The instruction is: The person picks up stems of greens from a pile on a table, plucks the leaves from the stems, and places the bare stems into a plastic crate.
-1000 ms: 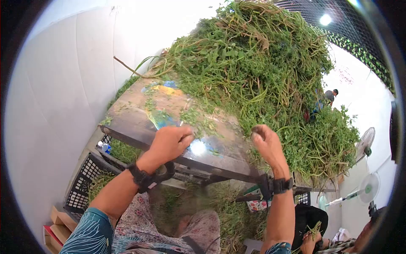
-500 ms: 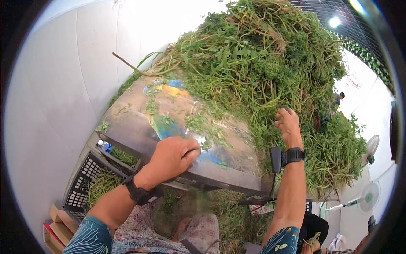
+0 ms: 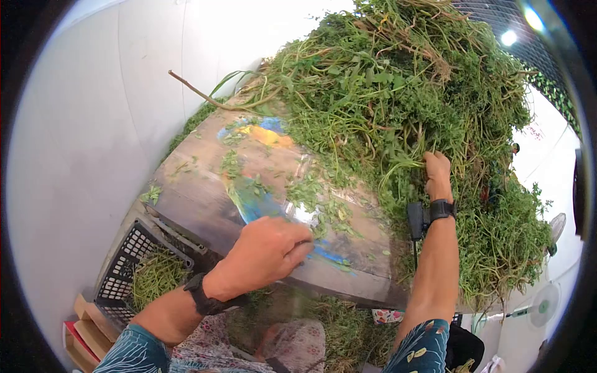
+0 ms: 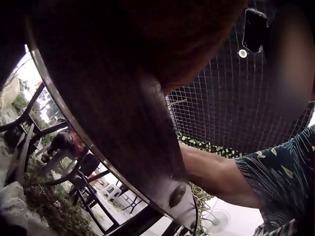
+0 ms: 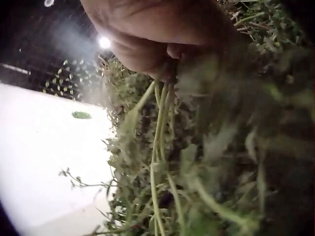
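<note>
A large heap of leafy green stems (image 3: 379, 93) covers the back and right of the wooden table (image 3: 193, 168). My right hand (image 3: 438, 169) reaches into the heap's near face and grips several thin green stems (image 5: 160, 132), which hang from its curled fingers in the right wrist view. Over the table's front edge, my left hand (image 3: 267, 248) is curled with the thumb against the fingers; no plant shows in it. Loose leaves (image 3: 305, 193) lie on the tabletop beyond it, around blue and yellow patches. In the left wrist view the tabletop's dark surface (image 4: 113, 123) fills the middle.
A black crate (image 3: 118, 280) with cut greens stands at the lower left, close to the white wall (image 3: 74, 155). More stems lie on the floor (image 3: 348, 329) under the table. One long brown stalk (image 3: 199, 94) sticks out at the table's far left. A fan (image 3: 544, 304) stands at the right.
My right hand has moved forward and right from the table's edge into the heap, its fingers closing around stems. My left hand has shifted slightly right and stays curled. The head view has turned a little.
</note>
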The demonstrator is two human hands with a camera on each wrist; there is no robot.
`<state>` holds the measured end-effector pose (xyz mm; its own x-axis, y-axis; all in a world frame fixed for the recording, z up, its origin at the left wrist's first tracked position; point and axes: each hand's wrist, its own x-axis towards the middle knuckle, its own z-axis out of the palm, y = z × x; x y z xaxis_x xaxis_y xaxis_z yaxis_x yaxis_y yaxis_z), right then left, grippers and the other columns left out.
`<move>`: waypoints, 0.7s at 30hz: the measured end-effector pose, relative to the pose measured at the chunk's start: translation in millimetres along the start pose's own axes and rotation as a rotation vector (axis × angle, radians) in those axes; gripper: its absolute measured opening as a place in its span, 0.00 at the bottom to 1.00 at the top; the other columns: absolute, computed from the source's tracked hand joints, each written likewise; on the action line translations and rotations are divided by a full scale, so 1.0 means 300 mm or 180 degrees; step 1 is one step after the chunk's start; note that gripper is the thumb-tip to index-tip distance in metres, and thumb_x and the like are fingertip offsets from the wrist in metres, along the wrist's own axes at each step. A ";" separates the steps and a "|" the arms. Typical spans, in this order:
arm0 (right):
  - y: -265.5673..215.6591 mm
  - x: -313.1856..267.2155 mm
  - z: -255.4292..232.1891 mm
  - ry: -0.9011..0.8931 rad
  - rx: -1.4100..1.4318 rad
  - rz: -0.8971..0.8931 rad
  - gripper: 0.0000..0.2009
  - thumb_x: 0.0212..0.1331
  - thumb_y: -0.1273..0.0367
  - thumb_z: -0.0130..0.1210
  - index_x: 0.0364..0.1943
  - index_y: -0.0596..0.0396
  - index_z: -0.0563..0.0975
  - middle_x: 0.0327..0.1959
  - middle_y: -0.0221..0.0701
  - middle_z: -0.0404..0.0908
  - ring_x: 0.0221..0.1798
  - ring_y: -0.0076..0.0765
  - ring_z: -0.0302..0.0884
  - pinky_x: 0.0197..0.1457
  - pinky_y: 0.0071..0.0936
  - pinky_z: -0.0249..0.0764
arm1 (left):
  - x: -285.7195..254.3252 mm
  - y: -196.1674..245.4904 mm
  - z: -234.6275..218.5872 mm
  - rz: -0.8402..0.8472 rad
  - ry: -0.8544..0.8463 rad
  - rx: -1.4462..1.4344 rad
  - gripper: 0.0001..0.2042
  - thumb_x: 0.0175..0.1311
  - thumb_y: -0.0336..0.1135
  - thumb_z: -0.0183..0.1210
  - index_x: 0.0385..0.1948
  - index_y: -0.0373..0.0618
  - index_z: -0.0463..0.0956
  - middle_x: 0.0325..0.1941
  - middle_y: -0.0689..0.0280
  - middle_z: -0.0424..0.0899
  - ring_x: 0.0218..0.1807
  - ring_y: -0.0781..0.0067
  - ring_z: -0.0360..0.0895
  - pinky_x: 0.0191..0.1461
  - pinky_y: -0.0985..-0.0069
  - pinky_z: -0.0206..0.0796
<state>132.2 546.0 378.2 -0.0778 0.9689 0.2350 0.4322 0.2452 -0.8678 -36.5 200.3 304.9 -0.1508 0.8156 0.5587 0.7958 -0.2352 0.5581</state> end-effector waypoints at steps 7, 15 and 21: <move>-0.091 -0.180 -0.004 -0.0863 0.2089 0.0161 0.06 0.61 0.65 0.47 0.34 0.51 0.72 0.32 0.31 0.71 0.28 0.31 0.67 0.24 0.32 0.67 | -0.005 0.004 0.002 0.0013 0.0085 -0.0040 0.04 0.53 0.33 0.55 0.24 0.45 0.73 0.22 0.60 0.75 0.29 0.56 0.72 0.33 0.64 0.63; -0.116 -0.333 0.013 -0.0525 0.2224 0.0198 0.10 0.64 0.69 0.40 0.46 0.56 0.66 0.31 0.29 0.70 0.27 0.28 0.67 0.23 0.28 0.65 | -0.010 -0.002 0.016 0.0175 0.0339 -0.0015 0.04 0.53 0.32 0.54 0.24 0.44 0.73 0.21 0.59 0.74 0.27 0.55 0.72 0.31 0.64 0.63; -0.112 -0.588 0.040 -0.0971 0.0779 -0.0429 0.16 0.58 0.71 0.42 0.50 0.59 0.69 0.24 0.27 0.71 0.26 0.21 0.67 0.26 0.21 0.63 | -0.017 -0.011 0.024 0.0176 0.0380 0.0008 0.04 0.53 0.33 0.55 0.24 0.44 0.73 0.22 0.59 0.75 0.28 0.55 0.73 0.31 0.63 0.63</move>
<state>120.4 367.2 360.7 -0.3978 0.8842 0.2450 0.1765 0.3358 -0.9253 -34.1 200.8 295.8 -0.1751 0.7327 0.6577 0.8063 -0.2767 0.5229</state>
